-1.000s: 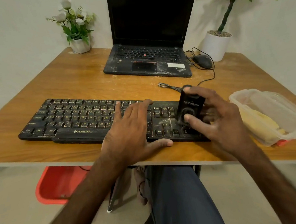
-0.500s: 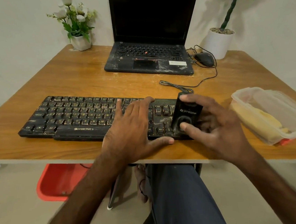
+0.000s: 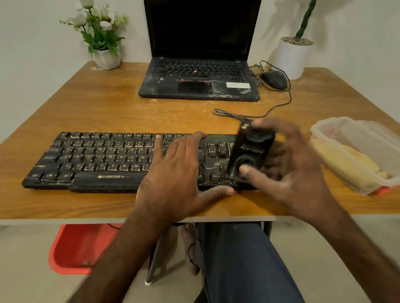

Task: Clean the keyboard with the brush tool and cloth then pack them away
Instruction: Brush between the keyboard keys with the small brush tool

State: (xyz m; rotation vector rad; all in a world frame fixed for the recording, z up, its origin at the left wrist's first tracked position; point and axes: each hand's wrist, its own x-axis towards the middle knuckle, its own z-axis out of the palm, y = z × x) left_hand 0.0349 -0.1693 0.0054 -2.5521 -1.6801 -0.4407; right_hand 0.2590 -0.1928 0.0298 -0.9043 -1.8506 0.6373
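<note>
A black dusty keyboard [image 3: 102, 158] lies along the near edge of the wooden table [image 3: 106, 106]. My left hand [image 3: 174, 175] rests flat on its right-centre keys, fingers spread, thumb against the front edge. My right hand [image 3: 291, 169] grips the black brush tool [image 3: 250, 151] over the keyboard's right end, thumb on the tool's lower face and fingers curled round its top and far side. The tool's underside and any bristles are hidden. A clear plastic container [image 3: 369, 149] to the right holds a yellow cloth [image 3: 349, 161].
A dusty black laptop [image 3: 201, 78] stands open at the back centre. A wired mouse [image 3: 274, 79] lies to the laptop's right, its cable trailing forward. Two potted plants [image 3: 102, 38] [image 3: 297, 51] flank the back corners. A red bin [image 3: 81, 245] sits under the table.
The brush tool has shifted slightly along the keyboard's right end in my right hand, which is blurred with motion. My left hand stays pressed on the keys.
</note>
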